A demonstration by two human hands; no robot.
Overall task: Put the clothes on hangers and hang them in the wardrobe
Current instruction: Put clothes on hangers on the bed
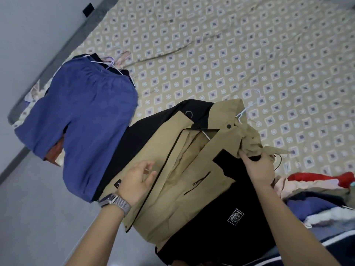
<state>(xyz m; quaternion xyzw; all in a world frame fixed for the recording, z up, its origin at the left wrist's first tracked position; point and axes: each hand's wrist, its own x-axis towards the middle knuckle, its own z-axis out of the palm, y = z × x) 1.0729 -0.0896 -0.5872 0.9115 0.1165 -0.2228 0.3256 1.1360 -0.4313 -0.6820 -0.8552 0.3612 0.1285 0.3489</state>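
Khaki-and-black jacket [184, 169] on a white hanger [244, 110], lying at the bed's [230, 45] near edge.
Right hand [259, 167]: fingers pinch the bunched hood. Left hand [138, 181]: fingers loosely spread, resting on the front panel. Chest patch [235, 217] and sleeve tag unreadable. Blue shorts [82, 121] on hangers at the bed's left edge; clothes pile [317, 196] at the right.
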